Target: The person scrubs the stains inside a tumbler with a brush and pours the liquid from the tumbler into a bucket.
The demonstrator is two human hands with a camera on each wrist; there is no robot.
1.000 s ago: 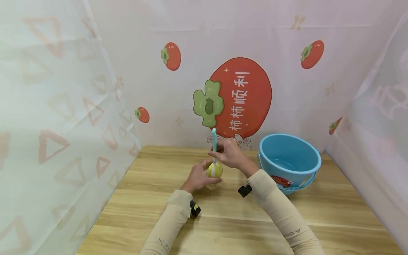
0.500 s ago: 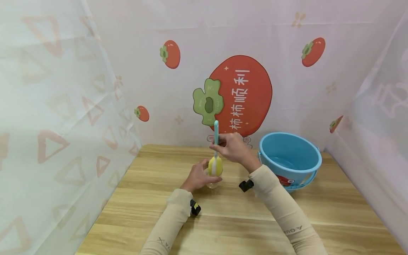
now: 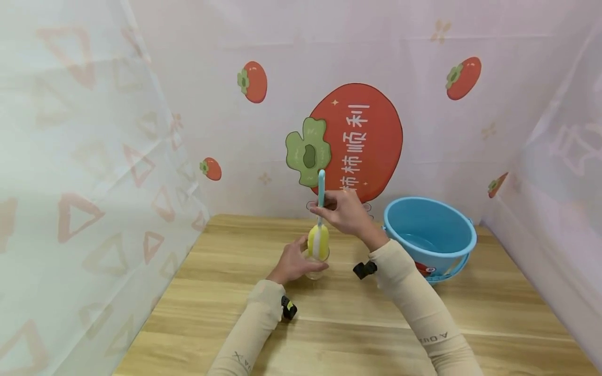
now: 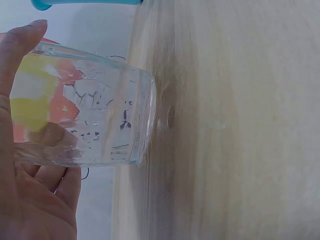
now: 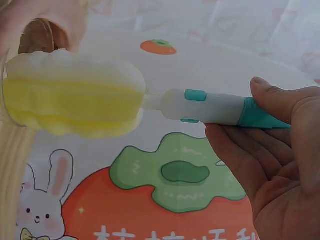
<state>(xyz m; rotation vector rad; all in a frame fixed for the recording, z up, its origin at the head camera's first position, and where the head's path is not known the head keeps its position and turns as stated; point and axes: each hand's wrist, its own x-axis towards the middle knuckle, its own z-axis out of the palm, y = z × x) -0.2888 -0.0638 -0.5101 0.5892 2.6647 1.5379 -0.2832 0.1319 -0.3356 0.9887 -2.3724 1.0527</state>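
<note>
The sponge brush (image 3: 318, 241) is higher than a second ago — its lower end inside the glass (image 4: 110, 115) (on the table (image 3: 188, 313)). The right hand (image 3: 347, 213) pinches its handle (image 5: 220, 107); the left hand (image 3: 292, 262) clasps the glass.

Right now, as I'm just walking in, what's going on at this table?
A person's left hand holds a clear glass cup upright at the pale wooden table. Their right hand grips a turquoise-handled brush above it. The brush's yellow-and-white sponge head has only its lower end inside the cup. A light-blue plastic bucket stands to the right.
</note>
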